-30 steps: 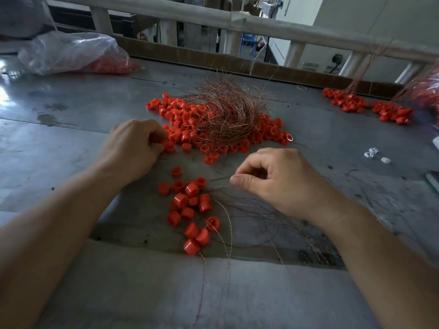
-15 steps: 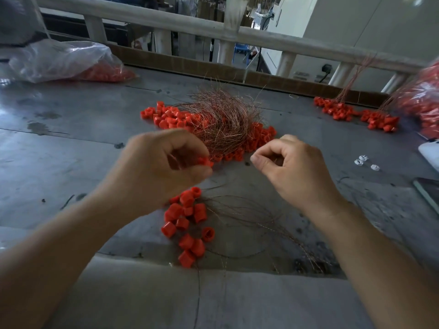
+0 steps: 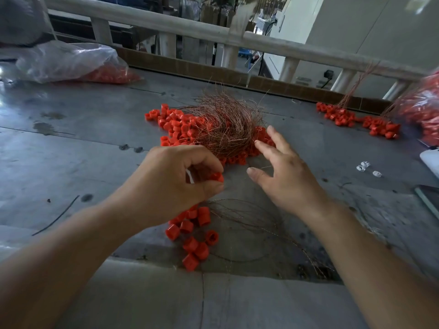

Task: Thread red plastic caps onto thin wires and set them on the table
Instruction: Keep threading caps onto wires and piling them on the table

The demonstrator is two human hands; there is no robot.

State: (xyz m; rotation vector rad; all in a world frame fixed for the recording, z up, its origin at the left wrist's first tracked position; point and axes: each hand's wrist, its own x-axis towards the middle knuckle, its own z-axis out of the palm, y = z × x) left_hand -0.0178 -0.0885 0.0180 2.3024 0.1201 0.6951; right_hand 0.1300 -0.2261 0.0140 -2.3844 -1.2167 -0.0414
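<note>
Grey metal table (image 3: 71,162) fills my feed, w/ a pale railing (image 3: 190,27) in the bkgd.

Left hand (image 3: 171,186): thumb & forefinger curled, pinching one red cap (image 3: 217,177) at their tips, other fingers tucked under. The cap hangs just above the table, near the middle.

Right hand (image 3: 285,181): fingers straight & spread apart, holding nothing I can make out. Its index tip is at the near edge of the wire tangle (image 3: 225,129); can't tell if it touches.

Below the left hand a cap cluster (image 3: 192,233) lies on the table near the front edge. Thin wires (image 3: 249,217) fan out from it to the right, passing under the right wrist.

Beyond both hands the tangle sits on top of a loose cap pile (image 3: 175,124). Far right, more wired caps (image 3: 342,115) lie w/ strands sticking up. Small white pieces (image 3: 364,166) lie right of the right hand.

Containers: a clear plastic bag (image 3: 66,60) at far left lies on its side, w/ bagged caps (image 3: 111,76) bunched in its right end. A second bag (image 3: 425,110) at the right edge is packed w/ red caps, but blurred.
</note>
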